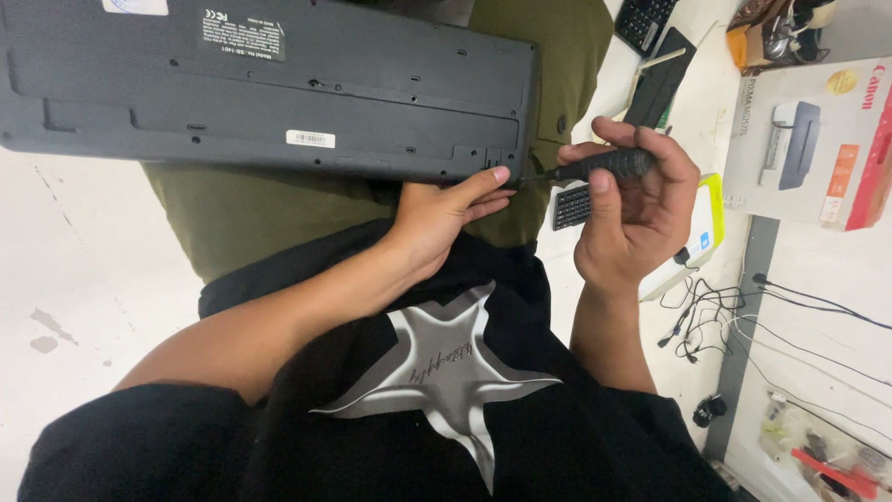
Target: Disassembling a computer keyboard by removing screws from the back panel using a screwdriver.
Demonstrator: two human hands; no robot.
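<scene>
A dark grey keyboard (260, 84) lies face down across my lap, its underside up with screw holes and labels showing. My left hand (441, 214) grips its near right corner from beneath, thumb on the edge. My right hand (632, 204) is wrapped around a black-handled screwdriver (604, 165), whose tip points left at the keyboard's right edge.
A cardboard printer box (818, 139) lies to the right. Between it and my right hand lie a white case with a yellow-green edge (708, 228), other keyboards (650, 46) and a small keypad (570, 206). Loose black cables (725, 307) trail on the floor. My black shirt fills the bottom.
</scene>
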